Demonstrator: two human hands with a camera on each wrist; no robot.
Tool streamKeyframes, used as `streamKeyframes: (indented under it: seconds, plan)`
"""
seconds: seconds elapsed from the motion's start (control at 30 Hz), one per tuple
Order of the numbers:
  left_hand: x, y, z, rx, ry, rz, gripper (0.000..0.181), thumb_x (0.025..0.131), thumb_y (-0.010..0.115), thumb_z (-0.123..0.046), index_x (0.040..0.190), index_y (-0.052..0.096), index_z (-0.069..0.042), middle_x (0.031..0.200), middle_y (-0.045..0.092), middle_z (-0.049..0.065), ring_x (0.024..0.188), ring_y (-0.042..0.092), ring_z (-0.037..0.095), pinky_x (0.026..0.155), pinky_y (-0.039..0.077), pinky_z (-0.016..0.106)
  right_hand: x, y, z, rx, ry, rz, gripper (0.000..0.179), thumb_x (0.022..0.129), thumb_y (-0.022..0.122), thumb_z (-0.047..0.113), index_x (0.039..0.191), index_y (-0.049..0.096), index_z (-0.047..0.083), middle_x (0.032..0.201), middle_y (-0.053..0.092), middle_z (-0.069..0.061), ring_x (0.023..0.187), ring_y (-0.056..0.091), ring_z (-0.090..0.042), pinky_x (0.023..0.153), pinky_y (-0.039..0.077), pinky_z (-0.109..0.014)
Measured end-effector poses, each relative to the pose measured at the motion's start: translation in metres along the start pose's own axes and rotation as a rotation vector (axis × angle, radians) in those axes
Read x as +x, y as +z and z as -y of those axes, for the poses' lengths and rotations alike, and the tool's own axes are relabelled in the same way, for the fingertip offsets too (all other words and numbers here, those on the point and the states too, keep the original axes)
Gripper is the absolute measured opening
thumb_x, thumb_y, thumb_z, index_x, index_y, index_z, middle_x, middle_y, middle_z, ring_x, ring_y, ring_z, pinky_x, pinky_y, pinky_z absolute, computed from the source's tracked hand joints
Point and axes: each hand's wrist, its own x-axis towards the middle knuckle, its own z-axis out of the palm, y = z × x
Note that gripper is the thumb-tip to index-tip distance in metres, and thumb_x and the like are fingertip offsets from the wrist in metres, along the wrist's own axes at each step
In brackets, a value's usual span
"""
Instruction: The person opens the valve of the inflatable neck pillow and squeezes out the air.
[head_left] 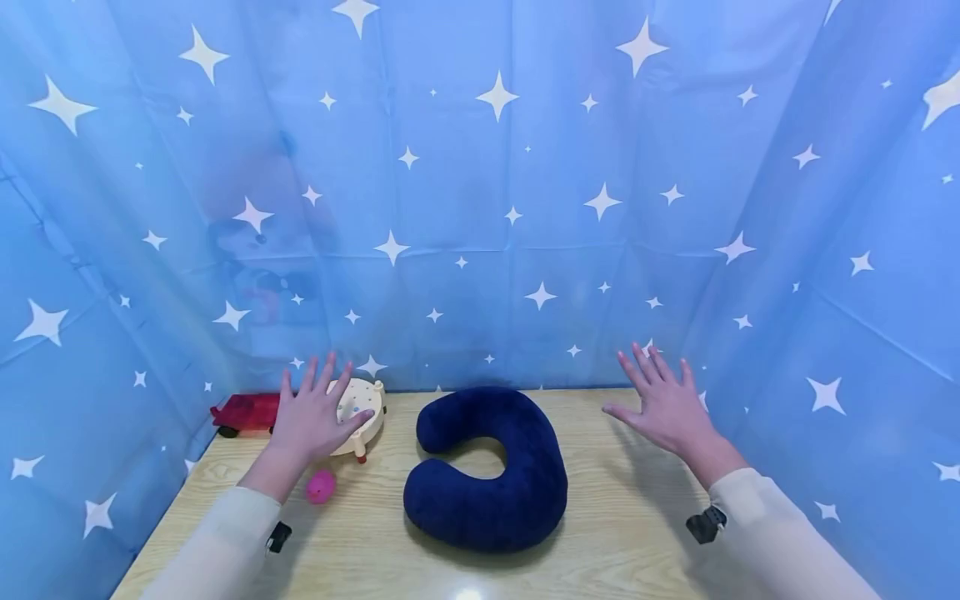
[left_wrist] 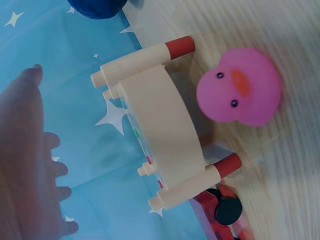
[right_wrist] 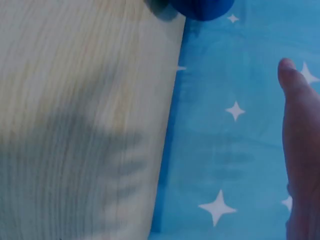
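My left hand [head_left: 310, 418] is raised with fingers spread over the left side of the table, holding nothing. Behind and below it stands a cream round toy table [head_left: 365, 408] with red-tipped legs, partly hidden by the hand. A pink rubber duck [left_wrist: 245, 87] sits in front of that toy. Spread-fingered and holding nothing, my right hand [head_left: 670, 406] hovers above the table's right side, casting a shadow. Between the hands lies a navy blue U-shaped neck pillow [head_left: 534, 475], its opening facing left; neither hand touches it.
A red toy vehicle [head_left: 246, 412] with black wheels is at the back left, partly behind my left hand. The wood-grain table [head_left: 367, 542] is bordered by a blue star-patterned curtain [head_left: 465, 192] at the back and both sides.
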Motion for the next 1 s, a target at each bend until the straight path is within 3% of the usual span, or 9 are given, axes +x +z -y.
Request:
streamKeyframes:
  seconds: [0.27, 0.57, 0.8, 1.0]
  plan:
    - [-0.01, 0.001, -0.009, -0.002, 0.018, -0.011, 0.1, 0.102, 0.053, -0.08, 0.176, 0.032, -0.015, 0.182, 0.02, 0.022, 0.167, 0.013, 0.049, 0.126, 0.006, 0.08, -0.012, 0.005, 0.017, 0.029, -0.057, -0.005, 0.106, 0.1, 0.061, 0.077, 0.179, 0.018, 0.02, 0.183, 0.017, -0.015, 0.167, 0.015, -0.045, 0.129, 0.0, -0.075]
    - [-0.023, 0.004, -0.029, -0.035, 0.064, -0.074, 0.098, 0.101, 0.057, -0.079, 0.175, 0.034, -0.019, 0.181, 0.024, 0.017, 0.166, 0.021, 0.047, 0.127, 0.014, 0.077, -0.025, 0.004, 0.04, 0.031, -0.114, -0.053, 0.104, 0.098, 0.067, 0.075, 0.175, 0.033, 0.014, 0.18, 0.028, -0.016, 0.165, 0.025, -0.046, 0.127, 0.014, -0.076]
    - [-0.028, 0.011, -0.045, -0.036, 0.116, -0.101, 0.096, 0.098, 0.064, -0.075, 0.172, 0.042, -0.018, 0.18, 0.031, 0.016, 0.164, 0.028, 0.044, 0.126, 0.021, 0.076, -0.033, 0.008, 0.055, 0.046, -0.127, -0.036, 0.106, 0.097, 0.066, 0.077, 0.176, 0.031, 0.015, 0.182, 0.024, -0.014, 0.165, 0.024, -0.045, 0.13, 0.009, -0.074]
    - [-0.036, 0.014, -0.058, -0.067, 0.146, -0.108, 0.093, 0.098, 0.065, -0.074, 0.17, 0.047, -0.018, 0.178, 0.035, 0.016, 0.163, 0.031, 0.046, 0.125, 0.021, 0.077, -0.036, 0.01, 0.068, 0.061, -0.153, -0.037, 0.106, 0.096, 0.066, 0.078, 0.176, 0.03, 0.017, 0.183, 0.023, -0.011, 0.165, 0.024, -0.044, 0.129, 0.012, -0.074]
